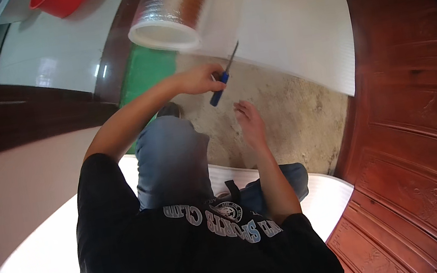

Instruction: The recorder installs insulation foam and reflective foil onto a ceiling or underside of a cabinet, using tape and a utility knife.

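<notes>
My left hand (200, 79) is closed around the blue handle of what looks like a utility knife (219, 88), held over a bare concrete patch (277, 111). Its long, thin dark blade points up and away from me. To the right of the handle and apart from it, my right hand (250, 120) has its fingers loosely stretched and holds nothing. Beyond both hands a white sheet (286, 24) covers the floor, its near edge bordering the concrete. A roll of shiny silver foil (171, 10) with a thick white end rests at the far side of the patch.
Red-brown carved wood panels (412, 107) run along the right. A green strip (147, 71) lies left of the concrete, near a dark wooden sill (117, 44). At the far left is a red tub (60, 2). White sheeting (324, 200) also lies beneath me, around my bent legs.
</notes>
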The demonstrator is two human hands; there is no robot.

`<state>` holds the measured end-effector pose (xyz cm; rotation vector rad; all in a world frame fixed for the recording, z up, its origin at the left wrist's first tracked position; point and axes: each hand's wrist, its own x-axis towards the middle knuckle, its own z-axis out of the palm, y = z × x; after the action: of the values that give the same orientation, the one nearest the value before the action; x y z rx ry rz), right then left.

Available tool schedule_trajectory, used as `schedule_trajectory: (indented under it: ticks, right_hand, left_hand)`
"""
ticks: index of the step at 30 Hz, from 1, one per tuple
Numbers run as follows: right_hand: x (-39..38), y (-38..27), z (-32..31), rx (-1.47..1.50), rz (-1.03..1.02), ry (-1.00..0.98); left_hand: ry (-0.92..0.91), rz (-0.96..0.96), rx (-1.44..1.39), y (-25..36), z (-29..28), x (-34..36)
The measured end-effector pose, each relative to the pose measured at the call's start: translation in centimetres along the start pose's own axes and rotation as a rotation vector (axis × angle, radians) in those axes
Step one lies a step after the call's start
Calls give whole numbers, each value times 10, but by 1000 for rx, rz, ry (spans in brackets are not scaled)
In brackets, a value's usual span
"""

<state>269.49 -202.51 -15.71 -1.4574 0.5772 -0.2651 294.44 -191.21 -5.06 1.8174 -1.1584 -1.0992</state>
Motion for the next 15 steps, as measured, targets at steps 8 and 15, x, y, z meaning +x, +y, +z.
schedule_trajectory:
  ticks: [8,15]
  right_hand:
    - [57,-9,55,159,173,78]
    - [55,47,69,296,393,181]
  left_hand:
    - [-261,-45,-249,-57,44,46]
    - [582,-333,-493,-158,-73,44]
